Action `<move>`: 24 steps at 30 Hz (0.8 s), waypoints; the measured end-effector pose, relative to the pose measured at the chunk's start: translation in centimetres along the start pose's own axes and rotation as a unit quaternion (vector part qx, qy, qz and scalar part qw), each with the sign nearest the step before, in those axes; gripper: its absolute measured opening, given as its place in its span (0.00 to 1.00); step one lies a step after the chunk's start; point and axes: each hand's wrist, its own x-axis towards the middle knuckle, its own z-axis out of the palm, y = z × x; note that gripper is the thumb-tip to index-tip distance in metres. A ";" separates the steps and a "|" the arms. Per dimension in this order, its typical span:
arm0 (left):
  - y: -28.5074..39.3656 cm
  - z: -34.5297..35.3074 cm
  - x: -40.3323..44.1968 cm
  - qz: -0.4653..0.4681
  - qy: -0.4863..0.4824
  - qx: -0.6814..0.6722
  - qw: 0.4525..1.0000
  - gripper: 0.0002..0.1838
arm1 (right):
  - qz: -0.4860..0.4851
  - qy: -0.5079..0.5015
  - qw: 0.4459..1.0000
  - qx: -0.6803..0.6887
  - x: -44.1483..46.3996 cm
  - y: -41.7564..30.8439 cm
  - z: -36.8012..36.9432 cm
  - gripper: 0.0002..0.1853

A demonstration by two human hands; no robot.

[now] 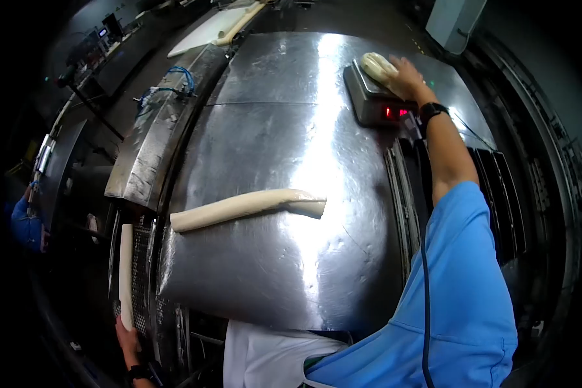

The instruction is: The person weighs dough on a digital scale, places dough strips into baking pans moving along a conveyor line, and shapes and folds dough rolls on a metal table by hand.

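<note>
At the upper right, my right hand [407, 80] has its fingers against a folded piece of dough [376, 66] on the digital scale [368, 107]. The scale's red display is lit, but part of it is covered by a dark attachment near my wrist. My left hand [127, 333], low on the left, grips the near end of a long dough roll [127, 271] lying on a mesh conveyor. Another dough roll [246, 208], slightly bent, rests across the steel table [252, 142] between my arms.
A metal machine housing [155, 136] with blue hoses [186, 79] runs along the table's left side. Farther back lies a white board [207, 31] with dough along its edge. Dark racks [498, 200] stand right of my arm. A person in blue [27, 223] is at far left.
</note>
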 end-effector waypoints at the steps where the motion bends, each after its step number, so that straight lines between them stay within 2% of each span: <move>1: 0.7 -0.9 -0.5 0.004 -0.007 0.004 1.000 0.32 | 0.019 0.050 0.998 0.039 1.4 0.9 0.0 0.32; 3: 3.7 -3.0 -1.8 -0.091 -0.104 -0.193 0.971 0.28 | 0.008 0.155 0.984 0.084 3.0 3.7 0.0 0.36; 4: 3.8 -3.0 -2.0 -0.085 -0.111 -0.193 0.971 0.28 | 0.014 0.154 0.985 0.077 3.2 4.6 -0.8 0.36; 6: 3.4 -3.1 -2.9 -0.180 -0.085 -0.268 0.943 0.23 | -0.013 0.179 0.972 0.151 3.7 6.1 -2.3 0.37; 8: 5.0 -4.5 -4.2 -0.199 -0.091 -0.257 0.942 0.20 | -0.022 0.186 0.968 0.169 4.1 7.0 -2.4 0.37; 10: 4.8 -5.0 -5.4 -0.232 -0.079 -0.420 0.874 0.18 | -0.035 0.195 0.962 0.186 5.6 8.4 -1.9 0.37; 11: 4.1 -5.4 -6.4 -0.230 -0.054 -0.447 0.863 0.20 | -0.055 0.188 0.970 0.144 6.8 9.4 -0.6 0.38; 12: 6.7 -6.7 -8.0 -0.231 -0.054 -0.449 0.862 0.20 | -0.067 0.184 0.973 0.122 7.0 9.3 -0.6 0.38; 13: 11.5 -8.6 -10.1 -0.248 -0.051 -0.454 0.854 0.24 | -0.078 0.181 0.975 0.101 7.2 9.3 -0.5 0.38; 14: 14.4 -9.8 -10.9 -0.266 -0.047 -0.458 0.847 0.28 | -0.074 0.160 0.973 0.146 6.7 8.1 -0.8 0.38; 15: 14.6 -9.7 -10.3 -0.266 -0.044 -0.459 0.846 0.28 | -0.069 0.138 0.970 0.190 6.0 6.9 -1.0 0.39; 16: 14.4 -8.8 -9.7 -0.227 -0.049 -0.469 0.852 0.26 | -0.072 0.139 0.969 0.192 5.2 5.6 -0.9 0.39; 18: 14.0 -6.8 -8.6 -0.152 -0.053 -0.485 0.860 0.25 | 0.008 0.081 0.983 0.163 3.3 2.2 -0.3 0.39; 20: 18.8 -5.5 -8.5 -0.082 -0.158 -0.551 0.815 0.24 | -0.072 0.052 0.986 0.138 1.7 -0.4 1.5 0.39; 21: 21.5 -4.5 -8.6 -0.087 -0.184 -0.565 0.800 0.23 | -0.105 -0.002 0.983 0.148 -0.5 -2.6 1.0 0.30; 23: 26.5 -2.1 -8.7 -0.048 -0.223 -0.604 0.764 0.22 | -0.021 -0.044 0.985 0.164 -1.8 -5.6 1.9 0.20; 24: 27.8 -0.2 -8.0 -0.004 -0.254 -0.611 0.749 0.21 | -0.053 -0.018 0.991 0.124 -1.3 -6.2 3.0 0.20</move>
